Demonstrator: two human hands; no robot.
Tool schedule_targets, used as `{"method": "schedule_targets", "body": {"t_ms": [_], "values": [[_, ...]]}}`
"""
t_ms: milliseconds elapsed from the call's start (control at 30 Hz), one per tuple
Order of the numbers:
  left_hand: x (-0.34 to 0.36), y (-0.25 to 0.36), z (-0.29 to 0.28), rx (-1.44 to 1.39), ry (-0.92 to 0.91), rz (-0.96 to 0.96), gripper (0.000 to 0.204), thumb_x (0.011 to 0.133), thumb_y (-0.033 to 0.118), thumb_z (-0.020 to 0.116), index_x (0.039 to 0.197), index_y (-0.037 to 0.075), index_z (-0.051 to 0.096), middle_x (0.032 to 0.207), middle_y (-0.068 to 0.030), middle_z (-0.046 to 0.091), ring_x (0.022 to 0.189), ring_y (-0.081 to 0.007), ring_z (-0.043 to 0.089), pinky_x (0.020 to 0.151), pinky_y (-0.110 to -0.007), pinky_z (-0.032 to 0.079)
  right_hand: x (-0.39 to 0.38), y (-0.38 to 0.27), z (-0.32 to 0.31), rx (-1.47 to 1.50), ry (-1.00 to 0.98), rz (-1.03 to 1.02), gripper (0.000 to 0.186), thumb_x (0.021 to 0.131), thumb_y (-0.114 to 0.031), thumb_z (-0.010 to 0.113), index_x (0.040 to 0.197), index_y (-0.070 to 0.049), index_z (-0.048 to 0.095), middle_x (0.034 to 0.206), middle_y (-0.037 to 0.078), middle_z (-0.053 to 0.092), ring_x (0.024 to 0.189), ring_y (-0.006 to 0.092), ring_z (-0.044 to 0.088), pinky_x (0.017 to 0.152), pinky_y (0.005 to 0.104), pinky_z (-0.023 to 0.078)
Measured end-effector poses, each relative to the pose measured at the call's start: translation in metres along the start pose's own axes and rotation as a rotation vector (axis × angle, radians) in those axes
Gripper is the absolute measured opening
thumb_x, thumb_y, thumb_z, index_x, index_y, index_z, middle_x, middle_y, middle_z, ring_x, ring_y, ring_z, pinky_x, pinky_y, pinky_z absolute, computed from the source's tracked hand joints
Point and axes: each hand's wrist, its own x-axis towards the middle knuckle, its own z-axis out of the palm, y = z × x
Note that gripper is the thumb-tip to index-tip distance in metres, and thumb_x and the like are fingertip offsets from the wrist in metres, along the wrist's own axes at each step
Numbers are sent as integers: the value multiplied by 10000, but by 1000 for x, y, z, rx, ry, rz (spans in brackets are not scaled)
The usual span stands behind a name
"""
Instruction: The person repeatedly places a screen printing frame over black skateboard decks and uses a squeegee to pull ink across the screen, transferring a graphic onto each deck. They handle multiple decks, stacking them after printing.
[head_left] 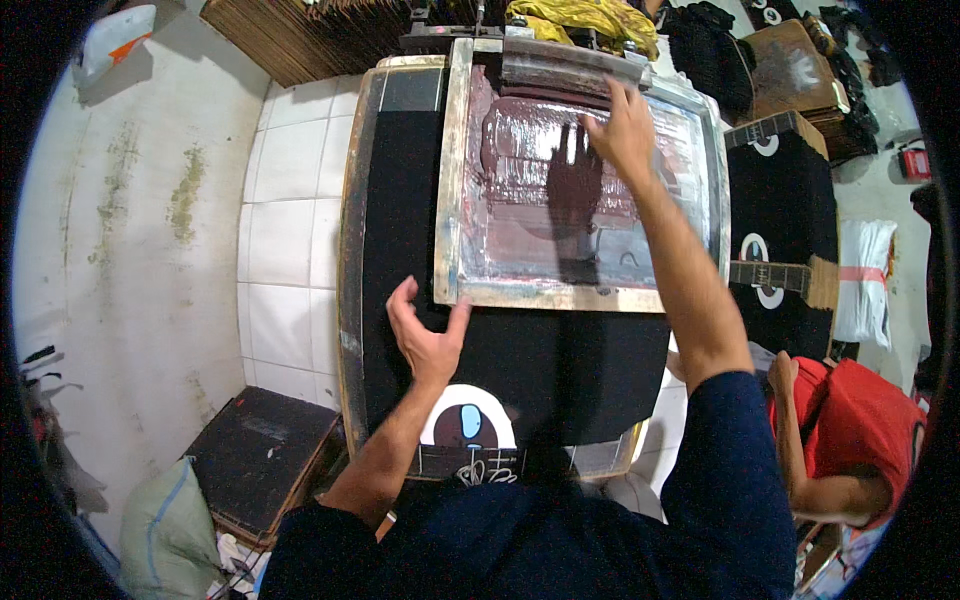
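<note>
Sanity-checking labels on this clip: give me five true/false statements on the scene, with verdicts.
1. The screen frame lies over black fabric. True.
2. The left hand grips the long bar. False: the left hand is open by the frame's near left corner; the long bar is at the far end, close to the right hand.
3. A yellow cloth lies beyond the frame's far edge. True.
4. The person in red is on the left. False: the person in red is on the right.
5. A white round print shows at the fabric's near end. True.
</note>
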Motion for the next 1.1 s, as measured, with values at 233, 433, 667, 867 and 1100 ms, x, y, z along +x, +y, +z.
{"method": "schedule_targets", "body": {"t_ms": [233,433,667,867,1100], "values": [[22,-32,21,472,-83,557,1311,647,562,926,1573,-76,252,1589,-286,372,1434,-427,405,1189,-567,288,106,29,51,-313,-264,-262,961,645,-364,926,1464,-89,505,1217,118,647,1194,336,615,970,444,532],[20,-31,21,465,-152,469,1293,662,529,928,1576,-77,243,1601,-284,354,1443,-416,400,1194,-567,284,96,18,24,-143,-431,-189,488,787,-335,839,1215,-150,695,1103,99,729,1060,321,691,878,499,547],[21,-28,19,447,-154,475,1231,701,452,920,1579,-75,237,1588,-284,369,1461,-408,383,1207,-566,271,64,-2,38,-214,-228,-195,384,839,-245,787,1190,-135,674,1077,91,735,1060,313,671,861,491,476],[21,-31,18,459,-191,452,1195,728,471,891,1572,-78,248,1578,-292,373,1472,-406,371,1216,-564,262,-38,-37,-16,-244,-274,-151,320,741,-116,812,1026,-131,668,1000,56,674,988,295,646,832,465,466],[23,-29,19,471,-189,440,1204,724,494,885,1568,-84,250,1573,-300,373,1471,-404,374,1219,-565,258,23,-22,-10,-152,-603,-76,390,772,-242,829,1123,-132,696,1044,99,733,1025,295,703,851,500,499]]}}
